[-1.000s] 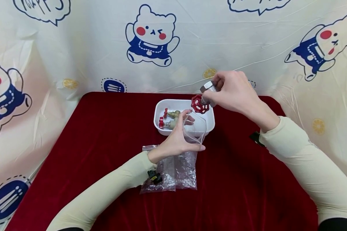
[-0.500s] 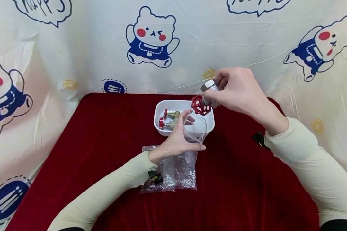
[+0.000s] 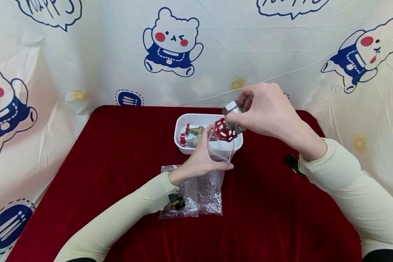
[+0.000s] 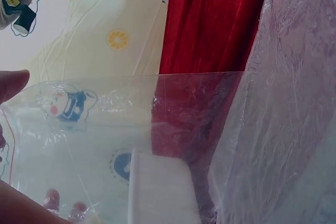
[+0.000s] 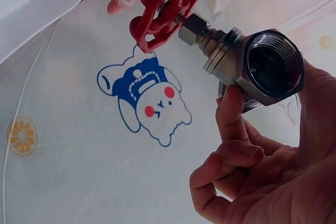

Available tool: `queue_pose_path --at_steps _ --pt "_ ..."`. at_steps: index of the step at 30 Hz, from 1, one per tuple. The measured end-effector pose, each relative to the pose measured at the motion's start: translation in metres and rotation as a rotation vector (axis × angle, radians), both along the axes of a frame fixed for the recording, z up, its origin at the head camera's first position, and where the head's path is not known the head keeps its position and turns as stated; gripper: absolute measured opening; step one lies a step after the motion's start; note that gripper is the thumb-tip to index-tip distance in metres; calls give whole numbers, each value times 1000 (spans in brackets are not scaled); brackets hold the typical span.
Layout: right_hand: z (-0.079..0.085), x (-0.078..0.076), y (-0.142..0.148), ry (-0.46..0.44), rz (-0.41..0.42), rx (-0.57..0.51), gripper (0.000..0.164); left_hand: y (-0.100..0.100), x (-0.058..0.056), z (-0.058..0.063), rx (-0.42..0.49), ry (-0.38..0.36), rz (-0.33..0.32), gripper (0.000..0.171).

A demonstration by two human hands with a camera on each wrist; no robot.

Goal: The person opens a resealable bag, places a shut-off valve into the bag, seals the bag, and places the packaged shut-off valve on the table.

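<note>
My right hand pinches a silvery metal gate valve with a red handwheel, held tilted with the wheel downward. In the right wrist view the valve shows its threaded opening, with fingertips touching the body. My left hand curls round the mouth of a clear zip bag, spreading it with thumb and fingers apart. The handwheel is at the bag's mouth; whether it touches the bag I cannot tell. In the left wrist view the bag hangs see-through, with fingertips visible through it.
A white tray behind the hands holds a brass valve and a pale valve, both with red handles. Flat clear bags lie on the red cloth under the left wrist. A printed curtain stands behind.
My right hand has lowered the gate valve slightly towards the bag's mouth, after rising a little first. The left hand and the bag have hardly moved.
</note>
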State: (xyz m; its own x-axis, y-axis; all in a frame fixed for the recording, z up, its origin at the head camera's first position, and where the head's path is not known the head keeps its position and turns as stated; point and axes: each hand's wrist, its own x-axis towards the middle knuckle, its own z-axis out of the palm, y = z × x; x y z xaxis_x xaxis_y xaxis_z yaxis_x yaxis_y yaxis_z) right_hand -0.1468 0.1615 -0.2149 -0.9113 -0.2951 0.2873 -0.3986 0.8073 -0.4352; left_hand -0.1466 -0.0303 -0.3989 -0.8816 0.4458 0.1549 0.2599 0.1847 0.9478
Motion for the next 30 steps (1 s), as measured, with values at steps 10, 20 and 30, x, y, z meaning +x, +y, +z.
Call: queue_pose_path --at_steps 10,20,30 --pt "-6 6 -8 -40 7 51 23 2 0 0 36 18 -15 121" --pt "-15 4 -12 -67 11 87 30 1 0 2 45 8 -29 117" --pt "-27 -2 -17 -108 -15 156 32 0 2 3 -2 -15 -15 123"
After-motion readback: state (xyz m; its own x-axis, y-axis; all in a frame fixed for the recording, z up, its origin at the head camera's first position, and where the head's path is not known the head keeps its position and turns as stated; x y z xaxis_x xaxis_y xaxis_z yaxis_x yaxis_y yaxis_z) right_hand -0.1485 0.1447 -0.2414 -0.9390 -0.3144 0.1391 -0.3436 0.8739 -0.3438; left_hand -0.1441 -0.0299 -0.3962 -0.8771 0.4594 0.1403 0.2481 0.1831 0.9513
